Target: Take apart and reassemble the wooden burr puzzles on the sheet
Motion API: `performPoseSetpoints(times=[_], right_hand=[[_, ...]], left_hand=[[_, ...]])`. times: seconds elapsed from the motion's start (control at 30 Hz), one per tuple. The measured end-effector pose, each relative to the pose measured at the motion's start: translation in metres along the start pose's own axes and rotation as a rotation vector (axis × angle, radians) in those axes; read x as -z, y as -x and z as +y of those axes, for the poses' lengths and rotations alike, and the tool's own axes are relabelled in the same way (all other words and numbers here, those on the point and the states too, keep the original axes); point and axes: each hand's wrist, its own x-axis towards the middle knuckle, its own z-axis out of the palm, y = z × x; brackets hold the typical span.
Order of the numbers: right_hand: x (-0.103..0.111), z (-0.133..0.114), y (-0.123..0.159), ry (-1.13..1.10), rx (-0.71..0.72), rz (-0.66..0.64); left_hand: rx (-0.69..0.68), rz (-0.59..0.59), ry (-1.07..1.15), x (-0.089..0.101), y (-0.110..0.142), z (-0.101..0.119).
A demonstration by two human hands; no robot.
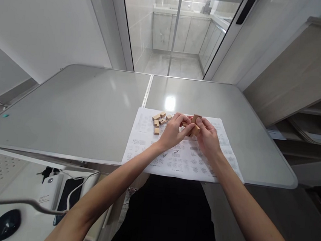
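My right hand grips a cluster of light wooden puzzle pieces, held just above a printed sheet. From the other side my left hand closes its fingers on the same cluster; thumb and fingertips press against it. How the pieces join is partly hidden by my fingers. Left of my left hand, several loose notched wooden pieces lie on the sheet's upper left part. The white instruction sheet carries rows of small diagrams and lies flat under both hands.
The grey table has a pale seam running to its far edge. At lower left, a lower surface holds a black mouse, a white power bank, a phone and cables. Beyond the table stands a glass door; shelves are on the right.
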Motion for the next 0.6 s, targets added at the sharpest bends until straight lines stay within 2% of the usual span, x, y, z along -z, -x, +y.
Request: performPoseSetpoints(times=[0.2,0.27,0.37,0.43,0.6], right_hand=[[0.004,0.0,0.001,0.123,0.039,0.101],[0.011,-0.004,-0.001,0.182,0.007,0.049],[0.023,-0.018,-0.004,0.268,-0.122,-0.16],[0.029,-0.03,-0.006,0.299,-0.139,-0.242],[0.036,-0.052,-0.007,0.377,-0.113,-0.331]], left_hand=[[-0.034,-0.011,-0.019,-0.001,0.004,-0.001],[-0.03,-0.003,-0.021,0.0,0.005,-0.002],[-0.013,-0.012,-0.03,0.001,0.006,-0.003],[-0.009,-0.036,-0.031,0.001,0.006,-0.003],[-0.025,-0.074,-0.007,-0.001,0.006,-0.005]])
